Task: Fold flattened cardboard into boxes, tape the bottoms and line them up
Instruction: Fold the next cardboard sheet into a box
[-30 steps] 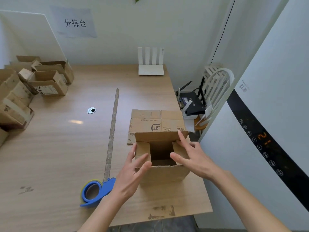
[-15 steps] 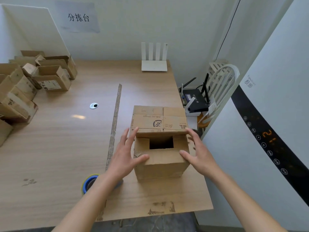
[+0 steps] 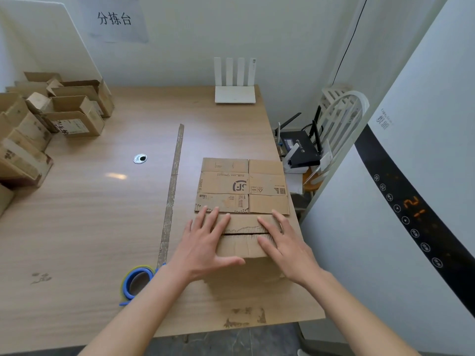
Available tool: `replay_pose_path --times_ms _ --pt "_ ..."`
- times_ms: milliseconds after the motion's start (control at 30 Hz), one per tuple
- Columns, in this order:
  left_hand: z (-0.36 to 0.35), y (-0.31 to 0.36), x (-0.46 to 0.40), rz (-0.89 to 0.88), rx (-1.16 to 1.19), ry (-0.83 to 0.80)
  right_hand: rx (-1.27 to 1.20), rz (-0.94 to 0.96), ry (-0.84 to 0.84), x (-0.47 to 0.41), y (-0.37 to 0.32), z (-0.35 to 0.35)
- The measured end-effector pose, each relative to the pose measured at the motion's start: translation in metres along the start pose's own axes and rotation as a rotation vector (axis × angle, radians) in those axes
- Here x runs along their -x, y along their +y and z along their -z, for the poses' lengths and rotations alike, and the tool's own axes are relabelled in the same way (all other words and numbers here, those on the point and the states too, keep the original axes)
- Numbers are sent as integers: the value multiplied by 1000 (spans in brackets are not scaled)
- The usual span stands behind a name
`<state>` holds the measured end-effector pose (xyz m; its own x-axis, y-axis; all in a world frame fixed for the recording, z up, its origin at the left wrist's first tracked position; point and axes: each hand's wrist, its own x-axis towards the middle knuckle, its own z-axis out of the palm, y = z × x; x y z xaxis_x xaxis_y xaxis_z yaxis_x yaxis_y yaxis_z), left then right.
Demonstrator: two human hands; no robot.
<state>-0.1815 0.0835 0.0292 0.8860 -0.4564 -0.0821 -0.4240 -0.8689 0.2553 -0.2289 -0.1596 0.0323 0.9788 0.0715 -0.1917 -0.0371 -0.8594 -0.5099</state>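
A person stands at the near right corner of a wooden table (image 3: 102, 227), both bare forearms reaching forward. The box (image 3: 244, 242) being folded sits on the table directly in front of them, its flaps turned down so that the two long flaps meet along a seam running left to right across the top. The left hand (image 3: 205, 242) lies flat on the left part of the closed flaps, fingers spread and extended, thumb pointing right along the near flap. The right hand (image 3: 285, 242) lies flat on the right part, fingers slightly spread and straight, pressing the flaps down. Neither hand pinches anything.

Just beyond the box, touching or nearly touching its far edge, a flattened cardboard sheet (image 3: 241, 186) lies printed side up. A blue tape dispenser (image 3: 136, 283) rests on the table near the left forearm, partly hidden by it. A long thin strip (image 3: 172, 191) runs away from the dispenser toward the far side. Finished boxes (image 3: 64, 111) stand grouped at the far left of the table. A white router (image 3: 235, 83) stands at the back edge against the wall.
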Motion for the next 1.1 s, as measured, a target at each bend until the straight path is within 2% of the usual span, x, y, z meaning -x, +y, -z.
replay_pose_path --times_ms 133,300,367,500,567,733,933,1100 --pt "10 -5 -19 -14 -48 59 -29 -25 -19 -24 -5 7" --pt "-8 -19 5 -74 -38 171 -83 114 -42 -23 -6 1" --pt "-8 -17 8 -73 -50 142 -95 128 -54 -19 -2 1" --pt "10 -19 -5 -111 -66 -75 39 161 -132 -21 6 13" --pt "20 -18 -8 -149 -76 -100 84 177 -95 -24 6 21" --pt "33 -22 -11 -128 85 -143 91 185 -93 -30 3 35" --pt "13 -16 -7 -131 -67 -48 81 198 -49 -27 5 18" --pt "-4 -12 4 -139 -122 -17 107 209 -84 -15 13 7"
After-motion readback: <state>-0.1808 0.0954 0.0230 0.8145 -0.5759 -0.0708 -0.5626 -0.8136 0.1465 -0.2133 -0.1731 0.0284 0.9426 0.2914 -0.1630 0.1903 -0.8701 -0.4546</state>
